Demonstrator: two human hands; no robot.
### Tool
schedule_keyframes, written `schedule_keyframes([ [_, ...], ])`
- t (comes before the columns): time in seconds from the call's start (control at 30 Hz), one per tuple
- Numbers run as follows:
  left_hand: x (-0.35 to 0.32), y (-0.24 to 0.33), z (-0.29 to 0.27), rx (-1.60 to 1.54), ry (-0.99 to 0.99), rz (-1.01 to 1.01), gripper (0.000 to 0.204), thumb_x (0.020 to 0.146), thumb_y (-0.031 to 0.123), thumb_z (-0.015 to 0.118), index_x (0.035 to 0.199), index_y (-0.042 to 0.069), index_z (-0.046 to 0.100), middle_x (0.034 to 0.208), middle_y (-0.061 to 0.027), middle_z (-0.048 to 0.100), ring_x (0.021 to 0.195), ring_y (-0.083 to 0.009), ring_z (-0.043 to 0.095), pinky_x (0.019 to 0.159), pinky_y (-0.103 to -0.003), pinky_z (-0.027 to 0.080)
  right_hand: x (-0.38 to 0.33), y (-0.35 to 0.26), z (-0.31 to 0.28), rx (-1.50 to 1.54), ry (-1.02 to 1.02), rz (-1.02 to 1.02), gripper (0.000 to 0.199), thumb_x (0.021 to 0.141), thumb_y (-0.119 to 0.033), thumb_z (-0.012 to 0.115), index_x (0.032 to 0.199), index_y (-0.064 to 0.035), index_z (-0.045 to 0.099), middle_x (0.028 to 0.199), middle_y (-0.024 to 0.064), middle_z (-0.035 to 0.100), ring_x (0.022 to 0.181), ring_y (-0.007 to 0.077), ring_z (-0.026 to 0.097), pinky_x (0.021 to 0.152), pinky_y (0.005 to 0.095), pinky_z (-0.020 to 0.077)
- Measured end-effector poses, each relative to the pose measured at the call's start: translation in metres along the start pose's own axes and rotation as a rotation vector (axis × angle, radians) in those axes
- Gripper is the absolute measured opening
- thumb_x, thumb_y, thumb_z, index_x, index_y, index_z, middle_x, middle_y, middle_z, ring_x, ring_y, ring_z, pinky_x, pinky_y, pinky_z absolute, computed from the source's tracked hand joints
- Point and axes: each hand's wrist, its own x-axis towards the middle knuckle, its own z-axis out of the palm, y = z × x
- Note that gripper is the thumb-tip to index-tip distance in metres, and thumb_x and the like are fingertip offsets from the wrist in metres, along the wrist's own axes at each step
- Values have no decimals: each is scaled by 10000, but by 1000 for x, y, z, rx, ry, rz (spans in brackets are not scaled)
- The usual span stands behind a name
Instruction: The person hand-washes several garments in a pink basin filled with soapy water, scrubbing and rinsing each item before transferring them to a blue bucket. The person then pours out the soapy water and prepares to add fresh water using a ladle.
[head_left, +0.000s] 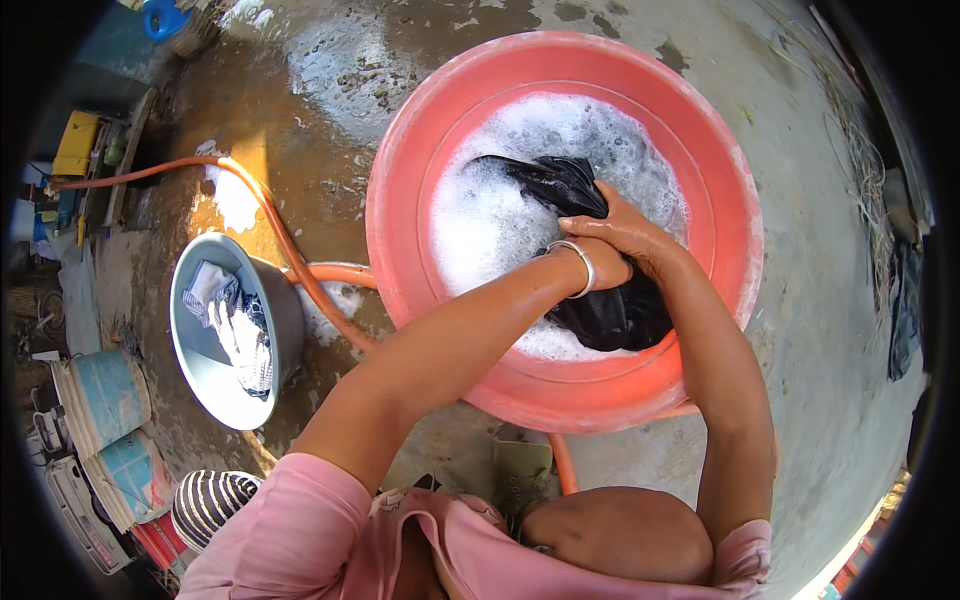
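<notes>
We are seeing a bunched black cloth (612, 318) in the red tub (412, 115), among white suds (478, 235); its long axis is running from about ten o'clock to five, the thin end pointing toward ten. At its middle, the left hand (606, 262) and right hand (632, 228) are gripping it close together, fingers mostly hidden. Toward half past eight, a grey basin (285, 312) is holding light clothes (243, 340).

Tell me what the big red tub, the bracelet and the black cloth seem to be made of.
Tub: likely plastic, dull, judging by its moulded, scuffed rim. Bracelet: probably metal, polished, given its bright silvery shine. Black cloth: some fabric, wet and glossy, since it bunches in soft, shiny folds; I can't tell which fibre.
</notes>
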Motion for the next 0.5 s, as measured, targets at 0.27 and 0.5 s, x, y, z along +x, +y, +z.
schedule_keyframes([
  [0.27,20,-25,9,-462,250,140,754,761,467,658,1224,-106,498,1269,-249,536,1169,-327,531,965,-355,415,46,32,-31,294,479,3,513,766,10,575,1270,-5,484,919,138,597,750,191,594,614,326,489],
  [0.5,8,-58,-35,-1709,384,4,808,804,775,426,1255,115,541,1212,-160,573,1117,-287,572,916,-471,482,-9,-45,53,179,432,-594,503,729,39,526,1218,-79,543,961,119,620,797,202,599,718,316,492],
])
